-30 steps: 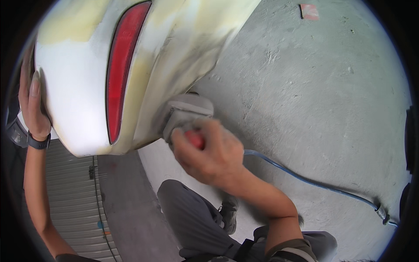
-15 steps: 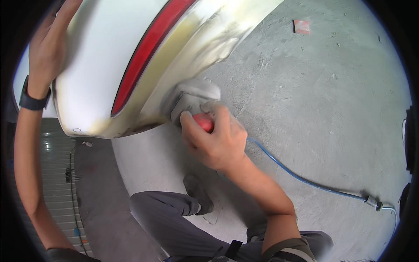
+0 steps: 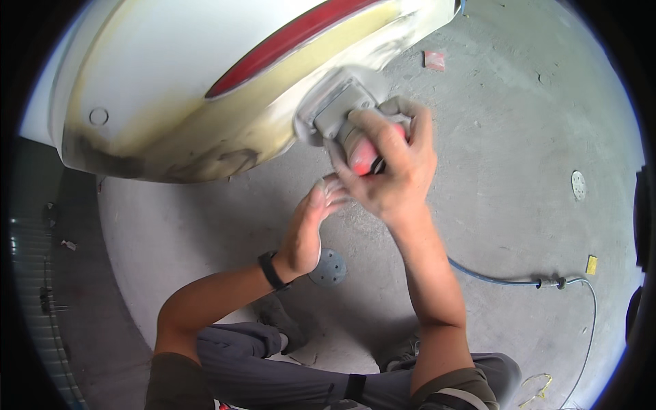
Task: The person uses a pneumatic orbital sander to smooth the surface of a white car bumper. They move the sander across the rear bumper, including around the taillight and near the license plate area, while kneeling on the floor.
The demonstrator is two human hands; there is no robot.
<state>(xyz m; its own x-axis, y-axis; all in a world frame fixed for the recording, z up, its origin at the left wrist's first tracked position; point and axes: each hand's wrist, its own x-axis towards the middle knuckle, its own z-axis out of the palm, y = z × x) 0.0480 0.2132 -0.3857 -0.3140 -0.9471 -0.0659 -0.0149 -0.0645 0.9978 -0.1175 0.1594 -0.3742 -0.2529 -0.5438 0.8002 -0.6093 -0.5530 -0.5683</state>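
Note:
My right hand (image 3: 396,164) grips a grey and red air sander (image 3: 342,109), fingers wrapped round its body. The sander's pad side faces the lower edge of a white car bumper (image 3: 157,75); blur hides whether they touch. Yellowish sanded patches and dark smudges mark the bumper beside a long red reflector (image 3: 273,51). Below the sander, my left hand (image 3: 307,229) holds nothing. Its fingers are stretched out toward the tool and my right hand, with a dark band on the wrist.
A blue air hose (image 3: 495,277) runs over the concrete floor (image 3: 499,137) from behind my right forearm to a coupling. Sanding discs lie near my left wrist (image 3: 330,268) and far right (image 3: 579,185). A red scrap (image 3: 434,60) and a yellow scrap (image 3: 592,265) lie there too.
My left hand has left the bumper's upper left and come down beside the sander. My right hand has raised the sander up and rightward. The view of the bumper has shifted.

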